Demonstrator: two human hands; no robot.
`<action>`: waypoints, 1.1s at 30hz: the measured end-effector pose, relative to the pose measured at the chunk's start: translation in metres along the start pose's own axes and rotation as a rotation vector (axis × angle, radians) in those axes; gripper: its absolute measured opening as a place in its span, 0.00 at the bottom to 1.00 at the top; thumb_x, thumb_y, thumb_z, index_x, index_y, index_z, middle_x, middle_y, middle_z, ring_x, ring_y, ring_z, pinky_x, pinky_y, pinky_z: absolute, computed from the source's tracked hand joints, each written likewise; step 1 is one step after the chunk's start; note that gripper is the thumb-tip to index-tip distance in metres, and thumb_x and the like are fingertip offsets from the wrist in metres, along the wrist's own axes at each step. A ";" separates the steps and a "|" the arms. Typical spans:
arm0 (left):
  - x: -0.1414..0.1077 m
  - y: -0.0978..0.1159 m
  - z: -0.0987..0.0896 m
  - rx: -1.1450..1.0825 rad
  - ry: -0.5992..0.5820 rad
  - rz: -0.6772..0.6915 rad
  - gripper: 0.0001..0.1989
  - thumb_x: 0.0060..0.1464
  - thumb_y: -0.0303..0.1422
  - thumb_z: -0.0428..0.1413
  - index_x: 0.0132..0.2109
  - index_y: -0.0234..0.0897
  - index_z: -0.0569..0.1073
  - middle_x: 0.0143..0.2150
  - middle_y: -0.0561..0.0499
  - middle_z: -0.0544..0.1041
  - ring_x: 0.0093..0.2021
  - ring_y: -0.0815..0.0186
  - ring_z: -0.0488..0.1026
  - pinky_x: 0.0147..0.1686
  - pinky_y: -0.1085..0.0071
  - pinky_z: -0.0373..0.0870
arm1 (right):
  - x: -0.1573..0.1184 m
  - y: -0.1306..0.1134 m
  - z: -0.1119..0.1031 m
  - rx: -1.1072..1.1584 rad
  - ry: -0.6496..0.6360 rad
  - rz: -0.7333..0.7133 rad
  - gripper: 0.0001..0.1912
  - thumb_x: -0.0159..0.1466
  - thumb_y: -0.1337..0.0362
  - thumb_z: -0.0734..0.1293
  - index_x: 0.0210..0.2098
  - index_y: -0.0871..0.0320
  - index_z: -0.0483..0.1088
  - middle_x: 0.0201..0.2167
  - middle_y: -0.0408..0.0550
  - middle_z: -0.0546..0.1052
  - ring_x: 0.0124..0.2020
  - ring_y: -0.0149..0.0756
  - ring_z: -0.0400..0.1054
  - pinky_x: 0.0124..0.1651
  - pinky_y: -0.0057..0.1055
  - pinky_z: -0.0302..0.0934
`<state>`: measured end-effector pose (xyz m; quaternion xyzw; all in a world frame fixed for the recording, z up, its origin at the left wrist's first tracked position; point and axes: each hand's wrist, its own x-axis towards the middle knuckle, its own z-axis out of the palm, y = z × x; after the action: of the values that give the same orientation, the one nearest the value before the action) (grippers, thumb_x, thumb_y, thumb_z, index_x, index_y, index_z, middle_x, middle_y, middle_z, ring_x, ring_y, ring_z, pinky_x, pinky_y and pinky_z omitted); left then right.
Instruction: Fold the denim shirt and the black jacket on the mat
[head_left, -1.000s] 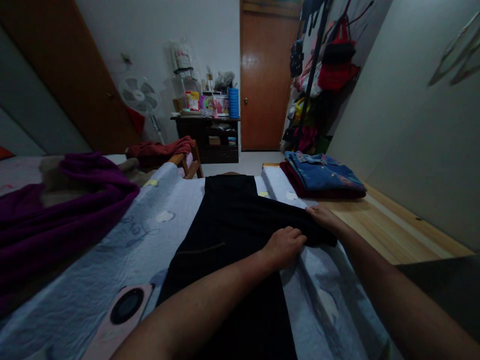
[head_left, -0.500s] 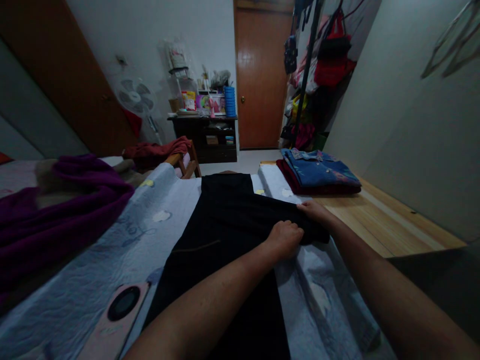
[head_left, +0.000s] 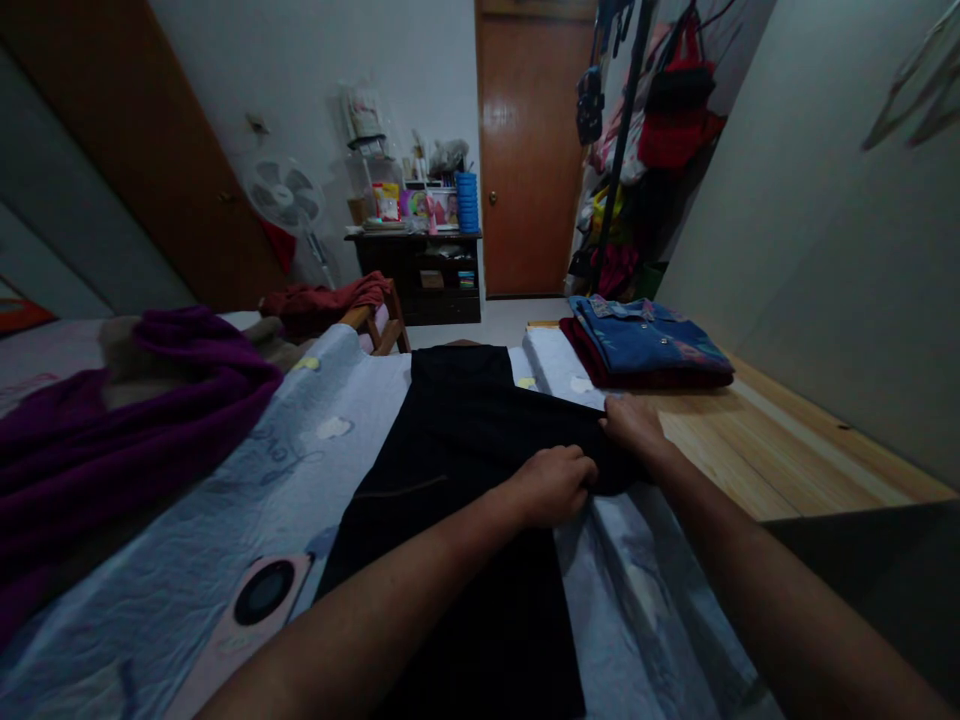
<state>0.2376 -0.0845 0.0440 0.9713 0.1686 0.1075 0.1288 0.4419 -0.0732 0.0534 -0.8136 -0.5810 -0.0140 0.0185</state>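
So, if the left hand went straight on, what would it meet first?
More of the black garment, right at its fingers; beyond that, probably the right hand, though depth is unclear.

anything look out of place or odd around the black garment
Nothing looks spilled or damaged. The purple cloth at the left looks untidy, bunched loosely, while the black garment lies spread and the blue garment at the right is folded.

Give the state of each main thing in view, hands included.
Left hand: curled on black garment, grip unclear
Right hand: pinching the garment's edge
Black garment: spread out
Blue garment: folded, on dark red cloth
Dark red cloth: folded
Purple cloth: bunched up
Pink phone: lying flat
Wooden door at centre: closed
Fan: not visibly spinning
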 end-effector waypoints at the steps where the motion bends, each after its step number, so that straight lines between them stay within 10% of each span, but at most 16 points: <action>1: -0.007 -0.012 -0.008 0.009 0.037 -0.025 0.10 0.57 0.30 0.48 0.45 0.40 0.68 0.45 0.50 0.72 0.44 0.63 0.70 0.47 0.66 0.67 | -0.003 -0.009 -0.006 -0.049 0.034 -0.032 0.17 0.61 0.61 0.64 0.46 0.63 0.70 0.47 0.65 0.72 0.49 0.52 0.65 0.46 0.39 0.57; 7: -0.066 -0.120 -0.037 0.221 0.175 -0.554 0.16 0.61 0.31 0.44 0.53 0.34 0.68 0.62 0.42 0.65 0.63 0.56 0.59 0.60 0.60 0.55 | -0.013 -0.103 -0.008 0.147 0.102 -0.343 0.21 0.65 0.63 0.57 0.56 0.62 0.62 0.60 0.61 0.63 0.60 0.50 0.55 0.60 0.44 0.46; 13: -0.095 -0.167 0.003 0.217 0.018 -0.770 0.23 0.63 0.37 0.43 0.63 0.37 0.59 0.67 0.45 0.58 0.67 0.56 0.52 0.62 0.58 0.53 | -0.013 -0.187 0.055 0.302 -0.054 -0.340 0.29 0.68 0.61 0.52 0.66 0.65 0.48 0.69 0.54 0.47 0.68 0.43 0.39 0.65 0.42 0.38; 23: -0.098 -0.169 0.017 0.241 0.054 -0.759 0.27 0.62 0.43 0.43 0.65 0.39 0.59 0.68 0.46 0.57 0.66 0.51 0.53 0.61 0.55 0.54 | 0.010 -0.192 0.071 0.251 -0.293 -0.117 0.38 0.64 0.47 0.55 0.67 0.60 0.47 0.69 0.56 0.46 0.68 0.51 0.36 0.64 0.52 0.35; 28: -0.089 -0.192 -0.008 0.154 0.035 -0.689 0.23 0.62 0.44 0.42 0.58 0.41 0.67 0.60 0.45 0.68 0.59 0.54 0.65 0.56 0.56 0.61 | 0.025 -0.217 0.076 0.273 -0.057 -0.158 0.33 0.66 0.59 0.52 0.67 0.64 0.45 0.70 0.51 0.44 0.69 0.41 0.36 0.66 0.43 0.34; 33: -0.067 -0.233 -0.013 0.169 0.067 -0.644 0.24 0.63 0.38 0.43 0.63 0.38 0.60 0.67 0.45 0.57 0.67 0.59 0.51 0.63 0.60 0.51 | 0.028 -0.223 0.096 0.249 -0.038 -0.189 0.31 0.67 0.56 0.49 0.67 0.60 0.48 0.69 0.48 0.46 0.68 0.43 0.36 0.65 0.48 0.33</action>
<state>0.1027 0.1067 -0.0214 0.8713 0.4793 0.0788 0.0693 0.2402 0.0302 -0.0383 -0.7468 -0.6525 0.0719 0.1069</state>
